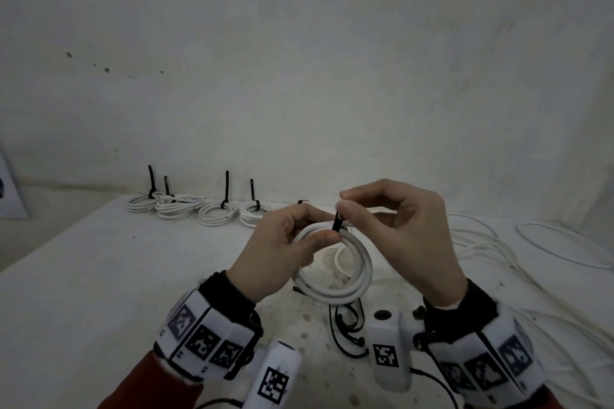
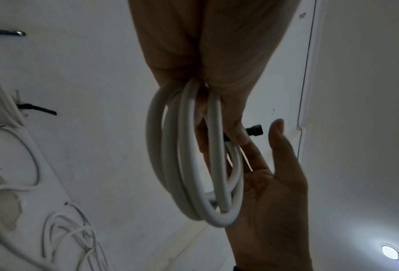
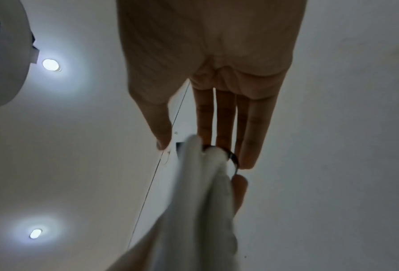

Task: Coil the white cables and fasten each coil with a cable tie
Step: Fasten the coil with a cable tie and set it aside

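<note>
Up above the worktop (image 1: 99, 276), the left hand (image 1: 275, 256) holds a white cable coil (image 1: 345, 279) of about 3 turns, thumb and fingers clamped on its upper left arc. The ring faces the head camera nearly flat-on and tips slightly away at the top, hanging down from the grip. A black cable tie (image 1: 337, 224) crosses the coil at its top; its free end points up and a little right, long axis close to vertical. The right hand (image 1: 398, 232) pinches that upper end between thumb and forefinger, with the other 3 fingers loosely spread. In the left wrist view the tie's head (image 2: 254, 129) juts out beside the thumb.

Along the far edge of the worktop lie 4 finished coils (image 1: 219, 214) in a row, flat, each with 1 black tie tail standing upright. Loose white cable (image 1: 498, 252) sprawls at the right, and spare black ties (image 1: 345, 332) lie near the wrists; I cannot count them.
</note>
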`<state>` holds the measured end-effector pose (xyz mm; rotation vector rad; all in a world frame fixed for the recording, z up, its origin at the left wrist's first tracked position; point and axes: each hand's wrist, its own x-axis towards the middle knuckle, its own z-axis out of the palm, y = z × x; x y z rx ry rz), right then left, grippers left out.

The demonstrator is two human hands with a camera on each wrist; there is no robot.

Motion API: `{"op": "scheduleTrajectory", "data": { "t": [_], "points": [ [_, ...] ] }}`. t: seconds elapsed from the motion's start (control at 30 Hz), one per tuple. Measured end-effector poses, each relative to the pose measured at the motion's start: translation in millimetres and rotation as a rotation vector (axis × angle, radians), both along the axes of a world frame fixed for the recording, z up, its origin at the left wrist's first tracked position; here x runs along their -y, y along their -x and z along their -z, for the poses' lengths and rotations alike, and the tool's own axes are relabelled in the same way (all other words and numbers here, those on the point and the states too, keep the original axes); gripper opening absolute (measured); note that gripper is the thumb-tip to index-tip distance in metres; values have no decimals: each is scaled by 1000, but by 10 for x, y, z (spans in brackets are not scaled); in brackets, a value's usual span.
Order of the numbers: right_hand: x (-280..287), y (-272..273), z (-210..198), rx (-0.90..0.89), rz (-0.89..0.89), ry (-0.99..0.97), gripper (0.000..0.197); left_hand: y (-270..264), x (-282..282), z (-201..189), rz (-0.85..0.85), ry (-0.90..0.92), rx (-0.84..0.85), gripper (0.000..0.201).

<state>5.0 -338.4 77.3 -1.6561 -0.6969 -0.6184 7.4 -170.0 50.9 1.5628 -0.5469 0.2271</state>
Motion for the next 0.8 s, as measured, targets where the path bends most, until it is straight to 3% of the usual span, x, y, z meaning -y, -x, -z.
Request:
{"op": "scheduleTrajectory", "data": {
  "t": [0.33, 0.53, 0.8],
  "points": [
    [41, -93, 9, -439, -245, -158, 37, -1, -36, -9, -104, -169, 58, 10],
    [24, -61, -9, -349, -187, -115, 13, 10, -54, -37, -97, -166, 31, 10],
    [17, -44, -37, -355, -275, -120, 24, 28, -97, -77, -40, -143, -6, 16]
  ]
}}
